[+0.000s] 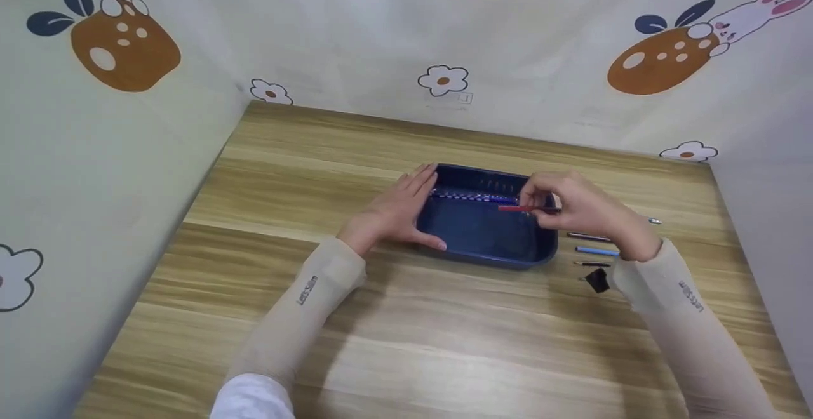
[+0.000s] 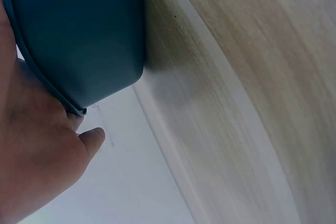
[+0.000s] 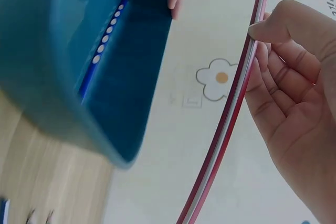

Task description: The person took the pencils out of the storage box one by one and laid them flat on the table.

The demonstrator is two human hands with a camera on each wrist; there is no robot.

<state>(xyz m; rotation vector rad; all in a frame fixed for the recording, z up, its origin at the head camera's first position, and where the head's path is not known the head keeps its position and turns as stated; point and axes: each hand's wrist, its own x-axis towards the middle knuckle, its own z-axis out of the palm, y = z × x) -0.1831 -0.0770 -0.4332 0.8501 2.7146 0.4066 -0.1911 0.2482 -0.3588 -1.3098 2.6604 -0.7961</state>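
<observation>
A dark blue rectangular box (image 1: pixel 489 238) stands on the wooden table. Against its left end rests my left hand (image 1: pixel 401 211), fingers stretched along the rim and thumb near the front corner. Between thumb and fingers, my right hand (image 1: pixel 581 202) pinches a red pencil (image 1: pixel 510 207) above the right part of the box. The right wrist view shows a pale stripe along this pencil (image 3: pixel 223 119). Inside the box, a blue pencil with white dots (image 1: pixel 462 197) lies along the far wall. In the left wrist view, the box wall (image 2: pixel 79 35) hides part of my left hand.
Right of the box lie a dark pen or pencil (image 1: pixel 587 237), a light blue stick (image 1: pixel 597 251), a thin black pencil (image 1: pixel 594 264) and a black binder clip (image 1: pixel 597 280). A silvery tip (image 1: pixel 655 221) shows beyond my right wrist. Patterned cloth walls (image 1: pixel 356 44) border the table.
</observation>
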